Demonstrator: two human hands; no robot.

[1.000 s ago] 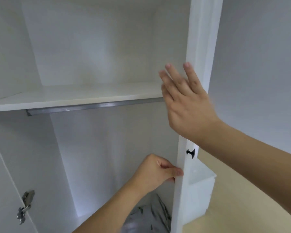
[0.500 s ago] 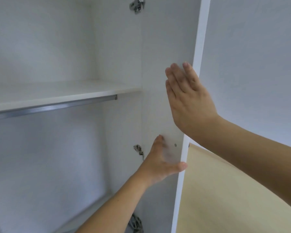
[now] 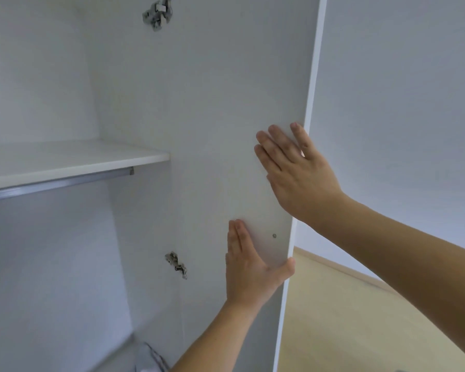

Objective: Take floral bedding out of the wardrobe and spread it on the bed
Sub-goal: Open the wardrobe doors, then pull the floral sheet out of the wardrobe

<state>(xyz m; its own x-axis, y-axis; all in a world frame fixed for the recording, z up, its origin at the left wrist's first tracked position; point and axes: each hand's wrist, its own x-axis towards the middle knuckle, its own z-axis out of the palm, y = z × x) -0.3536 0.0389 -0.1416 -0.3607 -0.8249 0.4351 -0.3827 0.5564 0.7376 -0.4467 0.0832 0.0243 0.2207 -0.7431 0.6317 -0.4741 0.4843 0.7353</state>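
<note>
Matt white laminate with faint grain on wardrobe door (image 3: 212, 116) and shelf (image 3: 73, 163); shiny bare metal on hinges (image 3: 157, 13) and brushed rail (image 3: 57, 183); smooth pale wood-look floor (image 3: 373, 323), lower right; soft grey cloth (image 3: 149, 358) at bottom edge

The wardrobe door (image 3: 226, 116) has swung wide open, both hands now flat on its inner face.

Plain white wall (image 3: 403, 103), pale yellowish floor (image 3: 346, 326) with light skirting board (image 3: 341, 272), soft even light.
</note>
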